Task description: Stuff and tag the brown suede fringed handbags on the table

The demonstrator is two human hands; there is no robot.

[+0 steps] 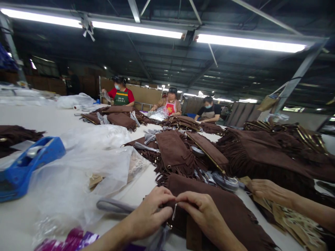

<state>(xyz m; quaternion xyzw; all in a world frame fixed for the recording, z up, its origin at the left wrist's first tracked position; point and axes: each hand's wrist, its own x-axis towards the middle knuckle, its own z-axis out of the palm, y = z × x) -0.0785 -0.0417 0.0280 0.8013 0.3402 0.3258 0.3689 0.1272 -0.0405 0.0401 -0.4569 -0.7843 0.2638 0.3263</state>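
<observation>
In the head view, my left hand (154, 211) and my right hand (200, 211) meet fingertip to fingertip over a dark brown fringed bag (217, 202). Both pinch a thin white tag string (174, 211), a short piece of which dangles below the fingers. Under my right hand a brown hang tag (193, 233) lies against the bag. A small metal fitting shows near my left thumb. A grey wrapped strap (115, 205) sticks out to the left of my left hand. My fingers hide how the string is joined to the bag.
Another person's hand (265, 190) reaches in from the right over kraft tags (295, 223) with strings. Brown bags (174, 150) are heaped ahead. Plastic bags (78, 174) and a blue tape dispenser (31, 164) lie left. Several people work across the table.
</observation>
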